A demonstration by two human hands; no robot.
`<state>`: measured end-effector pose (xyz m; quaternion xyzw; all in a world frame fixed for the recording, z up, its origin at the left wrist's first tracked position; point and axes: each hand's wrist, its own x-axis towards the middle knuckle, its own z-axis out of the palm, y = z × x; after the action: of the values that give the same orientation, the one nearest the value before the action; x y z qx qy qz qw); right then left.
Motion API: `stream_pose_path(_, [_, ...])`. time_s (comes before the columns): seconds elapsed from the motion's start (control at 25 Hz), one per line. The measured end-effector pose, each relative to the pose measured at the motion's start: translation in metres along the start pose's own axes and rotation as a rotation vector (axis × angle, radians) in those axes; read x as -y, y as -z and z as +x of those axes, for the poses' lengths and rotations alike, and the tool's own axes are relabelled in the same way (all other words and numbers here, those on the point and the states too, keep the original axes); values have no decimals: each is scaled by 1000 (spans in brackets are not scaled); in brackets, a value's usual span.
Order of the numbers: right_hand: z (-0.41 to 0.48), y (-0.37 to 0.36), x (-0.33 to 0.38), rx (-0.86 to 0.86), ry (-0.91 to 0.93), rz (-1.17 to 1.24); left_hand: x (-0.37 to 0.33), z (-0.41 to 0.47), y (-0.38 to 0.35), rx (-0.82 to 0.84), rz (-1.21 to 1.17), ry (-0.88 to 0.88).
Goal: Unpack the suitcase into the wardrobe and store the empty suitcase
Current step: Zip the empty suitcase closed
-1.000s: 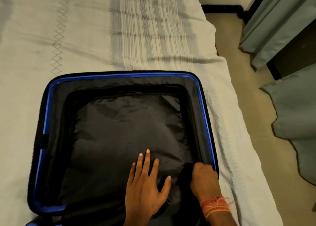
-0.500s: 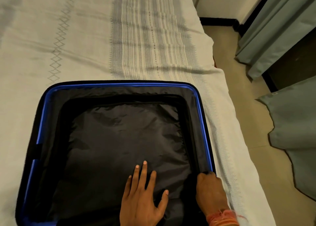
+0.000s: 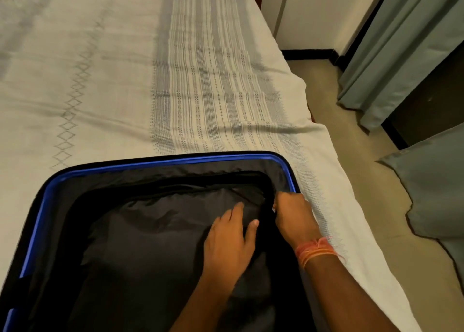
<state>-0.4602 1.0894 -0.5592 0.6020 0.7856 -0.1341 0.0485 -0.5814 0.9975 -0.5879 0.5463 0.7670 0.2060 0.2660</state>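
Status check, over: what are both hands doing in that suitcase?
Left hand flat on black lining. Right hand pinching its edge by suitcase right rim. Nothing blocking.

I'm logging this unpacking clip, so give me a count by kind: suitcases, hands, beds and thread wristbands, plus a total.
Suitcases: 1, the suitcase
Hands: 2, left hand and right hand
Beds: 1, the bed
Thread wristbands: 1, the thread wristband
Total: 5

The suitcase (image 3: 150, 164) runs off our left and bottom edges; our right hand (image 3: 293, 216) hides its grip on the lining (image 3: 163, 231).
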Motion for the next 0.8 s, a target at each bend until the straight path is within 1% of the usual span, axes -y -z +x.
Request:
stream_pose_path(0.04, [8, 1, 1, -17, 41, 4, -5, 23, 2, -16, 13, -44])
stream_pose_path(0.12, [25, 0, 2, -66, 70, 61, -13, 59, 2, 53, 31, -102])
stream_pose_path(0.2, [44, 0, 2, -138, 34, 247, -21, 83, -4, 147, -4, -154])
stream_pose_path(0.24, [54, 1, 0, -160, 22, 333, -26, 92, -7, 157, -39, -153])
stream_pose_path(0.28, [64, 4, -4, -147, 47, 372, -30, 101, -9, 141, -71, -131])
stream_pose_path(0.4, [82, 20, -16, -19, 199, 292, -38, 121, -7, 69, -35, -65])
stream_pose_path(0.48, [80, 17, -29, -32, 308, 179, -40, 127, -8, 54, -6, -62])
stream_pose_path(0.52, [73, 8, -35, -52, 324, 123, -40, 128, -9, 53, -20, -58])
stream_pose_path(0.6, [54, -15, -41, -33, 260, 93, -38, 126, -12, 46, -75, -35])
stream_pose_path(0.64, [49, -24, -42, -25, 232, 77, -36, 124, -11, 13, -110, -18])
stream_pose_path(0.72, [51, -32, -45, -40, 222, -5, -24, 122, -4, -122, -185, 63])
stream_pose_path(0.8, [52, -34, -48, -68, 229, -96, -2, 116, 16, -254, -189, 164])
